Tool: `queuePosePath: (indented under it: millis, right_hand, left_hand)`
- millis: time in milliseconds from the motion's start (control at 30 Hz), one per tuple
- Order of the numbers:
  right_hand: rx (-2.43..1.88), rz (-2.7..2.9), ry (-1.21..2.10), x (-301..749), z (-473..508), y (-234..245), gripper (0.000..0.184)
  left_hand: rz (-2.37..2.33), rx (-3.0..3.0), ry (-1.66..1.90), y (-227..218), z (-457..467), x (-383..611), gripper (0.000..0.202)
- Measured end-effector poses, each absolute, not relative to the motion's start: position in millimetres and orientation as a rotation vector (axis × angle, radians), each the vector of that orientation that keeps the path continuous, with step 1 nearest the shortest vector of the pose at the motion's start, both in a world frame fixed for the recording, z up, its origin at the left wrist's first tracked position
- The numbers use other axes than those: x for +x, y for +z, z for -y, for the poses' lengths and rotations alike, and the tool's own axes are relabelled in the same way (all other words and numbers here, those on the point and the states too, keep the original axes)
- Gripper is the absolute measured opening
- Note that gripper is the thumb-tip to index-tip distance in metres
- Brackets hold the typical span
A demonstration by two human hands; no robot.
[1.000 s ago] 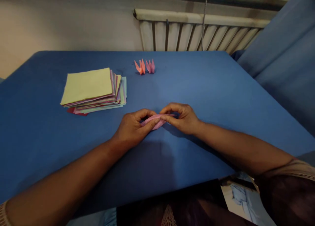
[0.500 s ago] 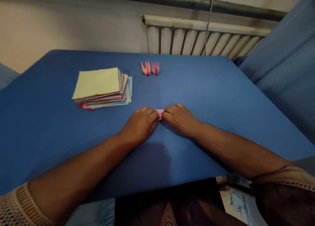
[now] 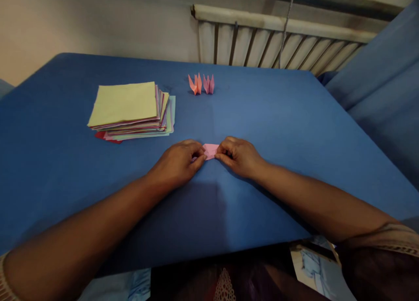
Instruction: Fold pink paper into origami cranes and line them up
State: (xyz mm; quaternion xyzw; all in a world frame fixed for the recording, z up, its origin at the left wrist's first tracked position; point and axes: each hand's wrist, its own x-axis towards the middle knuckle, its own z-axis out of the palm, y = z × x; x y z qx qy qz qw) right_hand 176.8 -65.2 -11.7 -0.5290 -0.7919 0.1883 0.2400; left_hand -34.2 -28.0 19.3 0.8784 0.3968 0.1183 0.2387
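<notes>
A small piece of folded pink paper (image 3: pixel 211 151) lies low over the blue table, between my two hands. My left hand (image 3: pixel 180 162) pinches its left end with thumb and fingers. At its right end, my right hand (image 3: pixel 240 157) grips the paper the same way. The fingers hide both ends, so the full folded shape cannot be made out. Farther back stand two folded paper figures with pointed tips, one orange (image 3: pixel 195 84) and one pinkish purple (image 3: pixel 208 84).
A thick stack of coloured paper (image 3: pixel 124 103), yellow on top, sits to the left, with a red corner sticking out below. The blue table (image 3: pixel 278 117) reaches back to a wall with a radiator (image 3: pixel 242 41). A blue curtain (image 3: pixel 386 69) hangs at the right.
More of the pink paper shows between my hands. My fingers have shifted from lying over it to pinching its ends. The view has tilted slightly downward.
</notes>
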Motion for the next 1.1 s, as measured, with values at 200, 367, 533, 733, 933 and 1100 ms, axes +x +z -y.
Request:
queuePosePath:
  millis: [200, 367, 533, 733, 933, 1100]
  right_hand:
    - [-1.536, 2.128, 0.454, 170, 67, -8, 0.007]
    - [-1.545, 2.123, 0.421, 169, 69, -7, 0.009]
    - [-1.550, 2.128, 0.405, 170, 69, -9, 0.010]
    - [-1.453, 2.180, 0.331, 177, 73, -12, 0.012]
    - [-1.250, 2.411, 0.163, 184, 85, -10, 0.027]
    - [-1.189, 2.507, 0.244, 184, 92, -9, 0.031]
  left_hand:
    - [-1.190, 2.392, 0.298, 18, 27, -33, 0.024]
    - [-1.144, 2.393, 0.334, 16, 28, -32, 0.024]
    - [-1.135, 2.352, 0.343, 14, 26, -32, 0.018]
    - [-1.181, 2.306, 0.330, 15, 26, -30, 0.017]
    - [-1.214, 2.308, 0.324, 17, 27, -28, 0.016]
    - [-1.173, 2.317, 0.365, 15, 27, -29, 0.017]
